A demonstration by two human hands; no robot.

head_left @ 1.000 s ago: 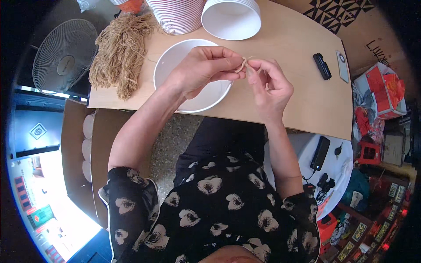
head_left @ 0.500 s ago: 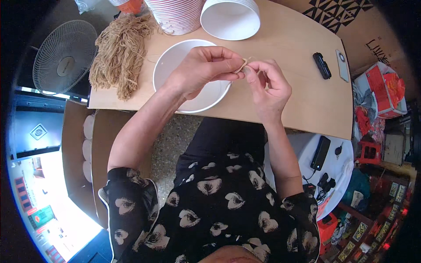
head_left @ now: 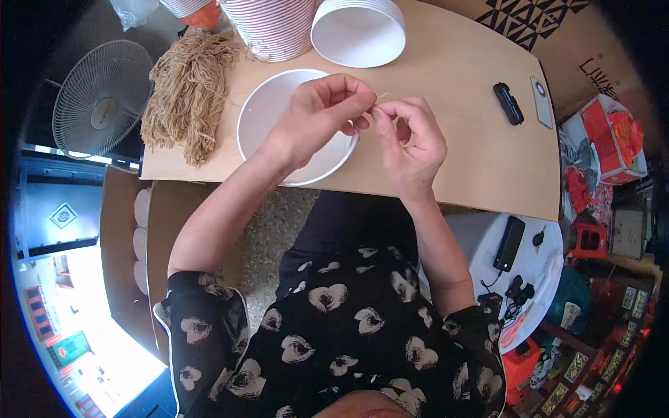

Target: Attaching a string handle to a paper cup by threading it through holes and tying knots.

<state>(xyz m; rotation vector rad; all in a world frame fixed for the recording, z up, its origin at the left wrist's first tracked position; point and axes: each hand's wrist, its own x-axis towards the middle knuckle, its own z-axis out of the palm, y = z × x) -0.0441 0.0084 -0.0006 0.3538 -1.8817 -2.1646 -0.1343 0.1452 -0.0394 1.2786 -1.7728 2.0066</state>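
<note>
Over the right side of a wide white bowl point(head_left: 259, 125), my left hand point(head_left: 312, 117) is closed in a pinch. Close against it, my right hand point(head_left: 412, 145) pinches too, its thumb and forefinger meeting the left fingertips. Between them shows a bit of thin tan strand point(head_left: 382, 96), mostly hidden by the fingers. Left of the bowl lies a thick bundle of tan, yarn-like strands point(head_left: 187, 94), its lower end near the table's front edge. The bowl stands upright, partly covered by my left hand and forearm.
Behind the bowl stand a tall stack of white bowls point(head_left: 272, 28) and a tilted white bowl point(head_left: 359, 31). A black device point(head_left: 508, 104) and a phone-like slab point(head_left: 541, 102) lie at the table's right. A fan point(head_left: 104, 101) stands left; a white stool point(head_left: 481, 240) holds a black case point(head_left: 509, 244).
Both hands have moved slightly left, still pinched together. The strand between the fingertips shows less now. The whole view has shifted a little.
</note>
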